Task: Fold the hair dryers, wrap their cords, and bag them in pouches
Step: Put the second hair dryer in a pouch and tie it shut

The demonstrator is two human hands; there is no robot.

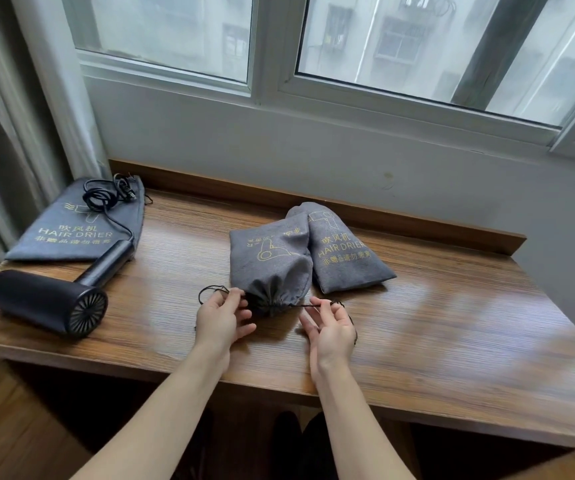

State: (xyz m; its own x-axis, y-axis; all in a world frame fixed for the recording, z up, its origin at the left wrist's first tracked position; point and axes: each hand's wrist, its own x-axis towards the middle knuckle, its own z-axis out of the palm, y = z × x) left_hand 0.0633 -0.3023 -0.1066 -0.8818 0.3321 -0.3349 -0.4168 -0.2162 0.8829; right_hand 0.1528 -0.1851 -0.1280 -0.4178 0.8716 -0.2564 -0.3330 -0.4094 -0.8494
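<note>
Nearest the viewer, at the gathered mouth of the front pouch [272,261], both hands work the drawstring [308,305]. The left hand [222,318] pinches the cord just left of the mouth, fingers curled; the right hand [331,329] holds the strand stretched to the right, fingers loosely curled round it.

Risk, as judged: an uneven pull may drag the front pouch toward one hand, or leave the mouth partly open so that its contents slip out. A slack loop left of the mouth may snag.

Contents: the front pouch bulges and its mouth is cinched; what it holds is hidden. Touching it behind and to the right, the second pouch [345,258] is also full. Well to the left of the front pouch, the hair dryer [47,301] lies unfolded on the table [452,323], its cord [106,195] loose on the flat, empty-looking third pouch [71,230] farther back.
</note>
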